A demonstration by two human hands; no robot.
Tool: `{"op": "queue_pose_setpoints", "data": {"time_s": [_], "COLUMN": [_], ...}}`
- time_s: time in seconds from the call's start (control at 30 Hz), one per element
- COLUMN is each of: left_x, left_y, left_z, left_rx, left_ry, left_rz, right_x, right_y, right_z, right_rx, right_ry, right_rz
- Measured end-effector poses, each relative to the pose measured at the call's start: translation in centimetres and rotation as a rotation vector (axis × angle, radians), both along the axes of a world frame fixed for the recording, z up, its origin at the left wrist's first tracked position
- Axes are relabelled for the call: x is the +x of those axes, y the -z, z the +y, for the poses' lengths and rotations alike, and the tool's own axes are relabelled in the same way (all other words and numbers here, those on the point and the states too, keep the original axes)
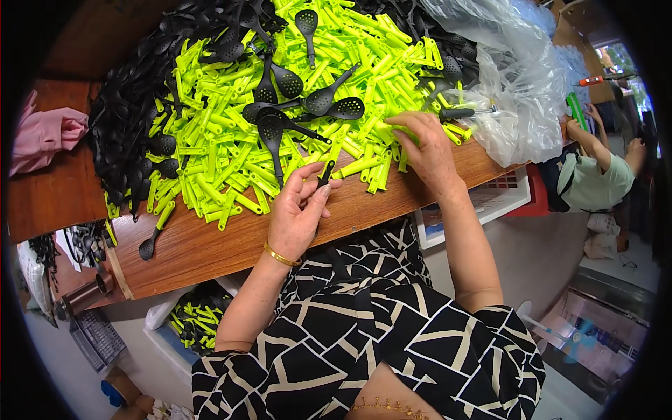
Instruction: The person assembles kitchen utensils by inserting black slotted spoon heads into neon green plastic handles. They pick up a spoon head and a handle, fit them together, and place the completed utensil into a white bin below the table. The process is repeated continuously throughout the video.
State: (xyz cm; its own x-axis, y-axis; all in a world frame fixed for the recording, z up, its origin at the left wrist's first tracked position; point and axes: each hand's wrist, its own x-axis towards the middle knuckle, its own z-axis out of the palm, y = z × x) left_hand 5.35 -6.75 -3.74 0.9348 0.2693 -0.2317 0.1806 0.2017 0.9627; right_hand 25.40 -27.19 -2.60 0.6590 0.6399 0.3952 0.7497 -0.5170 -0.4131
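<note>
My left hand (294, 218) is closed around a black utensil stem (327, 172), which points up out of the fingers; its other end is hidden by the hand. Over the right front of a heap of bright green plastic handles (231, 171), my right hand (430, 155) has its fingers bent and the thumb apart. Its fingertips are at the handles, and I see nothing gripped in it. Several black perforated spoons lie on top of the heap, among them one spoon (306, 24) at the back and another spoon (271, 133) near my left hand.
Black spoon heads (122, 133) pile up along the left. A spoon with a green handle (148, 245) lies near the wooden table's (203, 252) front edge. Clear plastic sheeting (518, 91) covers the right end. Below stand a bin (168, 336) and a white crate (500, 199). Another person (595, 175) is at right.
</note>
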Motion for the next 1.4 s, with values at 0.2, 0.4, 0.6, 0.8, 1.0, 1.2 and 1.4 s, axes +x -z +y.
{"op": "queue_pose_setpoints", "data": {"time_s": [0.2, 0.4, 0.6, 0.8, 1.0, 1.2, 1.4], "left_x": [0.3, 0.4, 0.6, 1.0, 0.7, 1.9, 2.1], "left_y": [0.1, 0.6, 0.9, 1.2, 0.9, -0.3, -0.6], "left_z": [0.1, 0.4, 0.6, 1.2, 1.0, 0.6, 0.2], "left_rx": [-0.01, -0.021, 0.028, 0.183, 0.134, 0.046, 0.087], "left_ry": [-0.005, -0.031, -0.03, 0.013, -0.052, -0.023, 0.009], "left_rz": [0.001, 0.032, 0.104, 0.117, 0.028, 0.036, 0.002], "right_x": [0.9, 1.0, 1.8, 6.4, 7.4, 5.3, 4.3], "right_y": [0.4, 0.8, -0.2, -0.6, 0.8, 0.3, -0.4], "right_z": [2.2, 0.9, -0.5, 2.0, 2.2, 1.7, 1.2], "right_rx": [-0.116, -0.137, -0.06, 0.005, -0.086, 0.124, -0.04], "right_ry": [-0.098, -0.113, -0.095, 0.018, 0.08, -0.051, -0.073], "right_rz": [-0.147, -0.1, 0.019, -0.14, -0.039, -0.096, -0.118]}}
